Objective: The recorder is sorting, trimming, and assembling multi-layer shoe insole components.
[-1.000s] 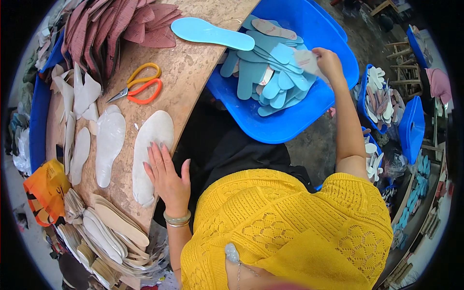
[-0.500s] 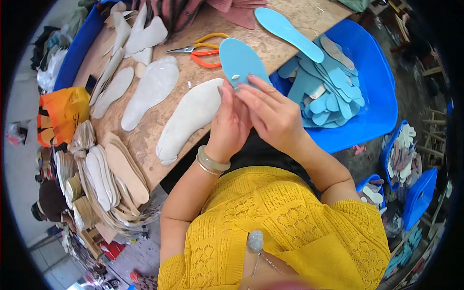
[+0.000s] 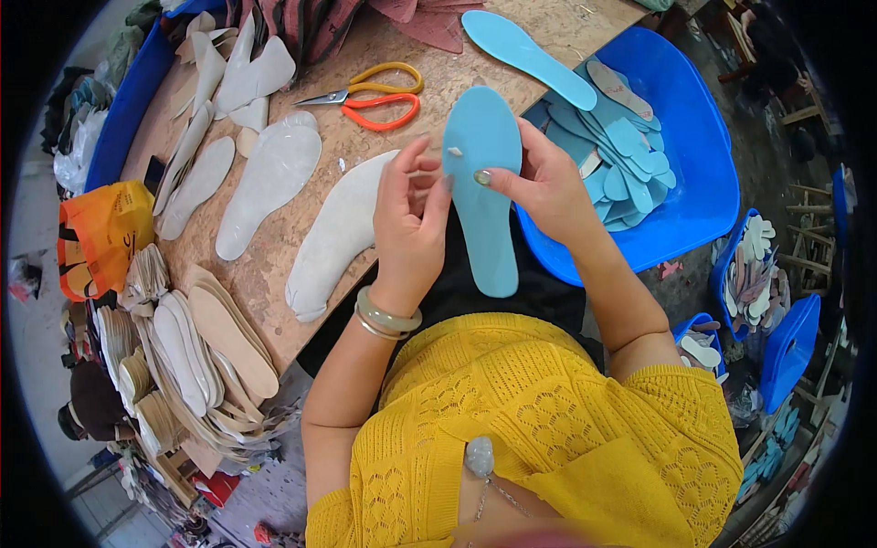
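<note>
My right hand (image 3: 546,183) grips a light blue insole (image 3: 484,205) by its right edge, thumb lying across its top face. The insole hangs over the table's edge, toe end away from me, and a small whitish spot shows on its upper part. At the insole's left edge is my left hand (image 3: 411,205), its fingers apart and loosely bent, the thumb tip close to the edge; whether it touches cannot be made out. Under and beside that hand a white insole-shaped piece (image 3: 329,242) lies on the wooden table (image 3: 265,283). Scissors (image 3: 365,96) with orange and yellow handles rest farther back.
Another blue insole (image 3: 530,59) lies at the table's far right edge. Below it, a blue bin (image 3: 703,164) holds many blue insoles. Translucent sole shapes (image 3: 272,178), stacked insoles (image 3: 192,352) and an orange bag (image 3: 110,237) are at left. Dark red material (image 3: 315,27) is at the back.
The blue insole has turned more upright and come nearer, showing its full length. My right hand has shifted to its right edge, and my left hand has loosened and moved left.
</note>
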Demonstrator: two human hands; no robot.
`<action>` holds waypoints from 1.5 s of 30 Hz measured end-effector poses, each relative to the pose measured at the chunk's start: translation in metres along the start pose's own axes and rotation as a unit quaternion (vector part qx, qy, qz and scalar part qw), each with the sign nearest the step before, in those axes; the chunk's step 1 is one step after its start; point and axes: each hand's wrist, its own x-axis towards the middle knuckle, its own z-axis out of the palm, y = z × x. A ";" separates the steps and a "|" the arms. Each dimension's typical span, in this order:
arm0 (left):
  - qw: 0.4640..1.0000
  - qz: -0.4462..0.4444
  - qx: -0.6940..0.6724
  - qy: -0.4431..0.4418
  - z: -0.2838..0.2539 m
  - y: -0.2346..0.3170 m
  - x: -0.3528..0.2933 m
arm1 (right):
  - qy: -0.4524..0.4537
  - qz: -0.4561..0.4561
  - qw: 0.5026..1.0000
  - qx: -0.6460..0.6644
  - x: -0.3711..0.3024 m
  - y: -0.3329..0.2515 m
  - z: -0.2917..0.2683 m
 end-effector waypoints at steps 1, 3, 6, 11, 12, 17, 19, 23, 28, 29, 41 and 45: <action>1.000 -0.001 0.000 0.001 -0.002 0.003 0.002 | -0.030 0.010 0.999 -0.025 0.000 -0.001 -0.002; 0.962 0.142 0.229 -0.034 -0.010 0.014 0.010 | -0.062 0.018 0.997 -0.049 0.003 -0.006 -0.003; 0.941 0.186 0.281 -0.025 -0.015 0.022 0.015 | -0.092 0.034 0.995 -0.027 0.006 -0.014 -0.002; 0.928 0.164 0.325 -0.077 -0.028 0.030 0.016 | -0.160 0.042 0.985 -0.038 0.006 -0.009 -0.003; 0.913 0.148 0.365 -0.106 -0.032 0.031 0.015 | -0.184 0.063 0.978 -0.074 0.007 -0.012 -0.003; 0.916 -0.028 0.374 -0.141 -0.054 0.057 -0.023 | -0.047 -0.025 0.979 -0.198 0.037 -0.007 -0.027; 0.898 -0.086 0.397 -0.171 -0.067 0.062 -0.044 | 0.040 -0.119 0.949 -0.288 0.072 -0.006 -0.058; 0.867 -0.016 0.463 -0.185 -0.093 0.041 -0.080 | 0.036 -0.129 0.887 -0.441 0.146 0.027 -0.118; 0.843 -0.085 0.504 -0.169 -0.102 0.046 -0.098 | 0.243 -0.119 0.835 -0.479 0.151 0.093 -0.253; 0.829 -0.142 0.516 -0.163 -0.102 0.050 -0.101 | 0.278 -0.101 0.829 -0.475 0.140 0.088 -0.247; 0.880 -0.060 -0.303 -0.361 -0.029 0.135 -0.044 | 0.155 0.303 0.638 -0.690 0.081 0.174 -0.245; 0.891 -0.046 -0.296 -0.342 -0.032 0.141 -0.042 | 0.143 0.361 0.647 -0.656 0.095 0.161 -0.256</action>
